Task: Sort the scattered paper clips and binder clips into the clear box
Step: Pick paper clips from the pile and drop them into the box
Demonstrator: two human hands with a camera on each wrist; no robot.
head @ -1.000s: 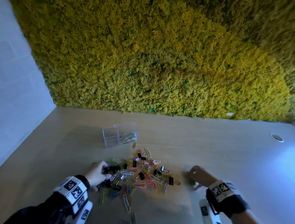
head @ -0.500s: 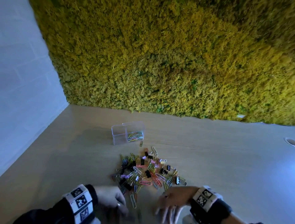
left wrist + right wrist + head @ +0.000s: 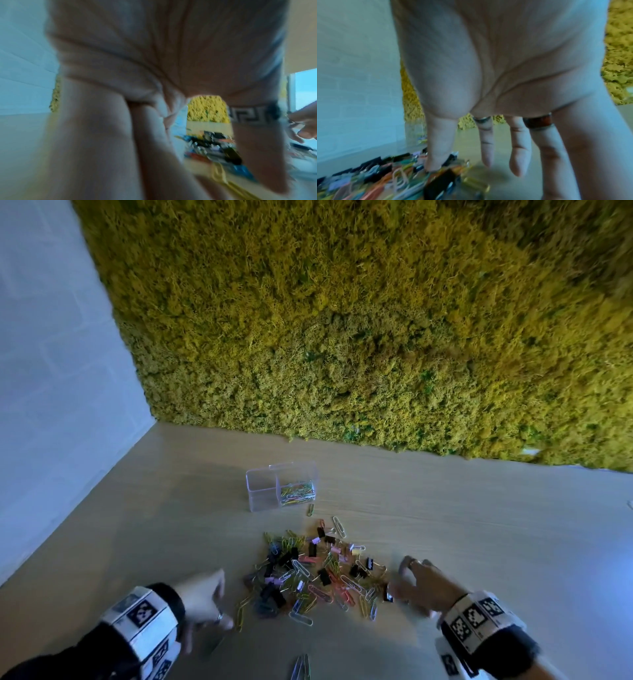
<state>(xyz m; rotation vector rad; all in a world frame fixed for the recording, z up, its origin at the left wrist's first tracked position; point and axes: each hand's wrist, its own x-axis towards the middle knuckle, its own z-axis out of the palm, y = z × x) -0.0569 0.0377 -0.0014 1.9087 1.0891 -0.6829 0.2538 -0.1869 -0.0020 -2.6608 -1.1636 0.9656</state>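
Both grips released, holding nothing: left hand (image 3: pixel 202 597) at the pile's 8 o'clock edge, right hand (image 3: pixel 423 585) at 4 o'clock, thumb touching clips. Clip pile (image 3: pixel 315 573) sits between them on the bench (image 3: pixel 479 525); clear box (image 3: pixel 281 489) lies beyond at 12, roughly equidistant.

Even, cool daylight is seen throughout. Soft shadows are cast toward the viewer. Both wrist views are heavily motion-blurred, and straight edges are bowed by wide-angle distortion.
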